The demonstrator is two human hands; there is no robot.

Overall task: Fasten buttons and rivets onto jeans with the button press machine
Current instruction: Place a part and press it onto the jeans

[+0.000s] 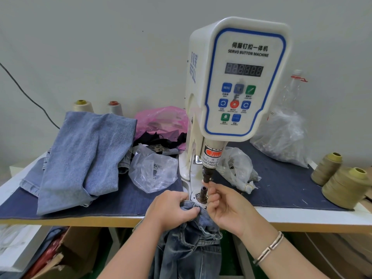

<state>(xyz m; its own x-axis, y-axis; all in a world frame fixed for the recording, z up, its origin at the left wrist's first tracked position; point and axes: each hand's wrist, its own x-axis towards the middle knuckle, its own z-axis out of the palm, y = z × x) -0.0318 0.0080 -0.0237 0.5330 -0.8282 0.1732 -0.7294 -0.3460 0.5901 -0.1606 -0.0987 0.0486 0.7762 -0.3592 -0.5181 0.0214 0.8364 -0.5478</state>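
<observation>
The white servo button machine (237,77) stands at the table's middle, its dark upper punch (207,174) above the lower die post (202,193). A pair of blue jeans (193,238) hangs over the table's front edge below the die. My left hand (171,210) grips the bunched denim waistband just left of the die. My right hand (227,206) sits right of the die, fingers curled, fingertips reaching up by the punch tip; whether it pinches a button is hidden. A bracelet is on that wrist.
Folded light-blue jeans (86,158) lie at left. Clear bags of hardware (155,172) (237,170) flank the machine, a larger bag (281,137) and bottle at back right. Thread cones (342,184) stand right, a pink bag (161,121) behind. Boxes sit under the table.
</observation>
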